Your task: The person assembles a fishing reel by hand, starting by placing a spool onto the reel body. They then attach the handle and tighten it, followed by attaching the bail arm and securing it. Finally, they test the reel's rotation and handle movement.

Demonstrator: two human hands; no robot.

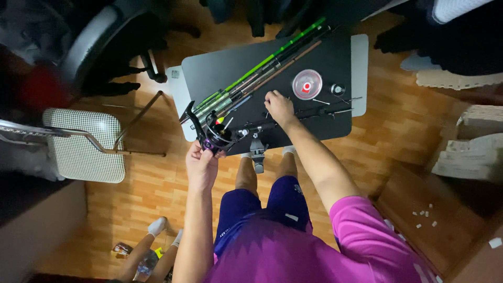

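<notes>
Purple-trimmed fishing reel (212,137) sits pinched in the left hand (201,166) at the table's (220,65) near edge, apparently not yet mounted on any rod. Beyond it, the right hand (279,107) presses curled fingertips onto the tabletop by one dark rod butt (314,112). Past both hands lie several bundled rods (257,73), too overlapped to count, one round line spool (307,84) and one small black knob (337,89).

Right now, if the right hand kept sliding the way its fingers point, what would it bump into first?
Probably the bundle of green and dark fishing rods lying across the black tabletop. The right hand points up-left toward them, though height above the table is hard to judge.
</notes>
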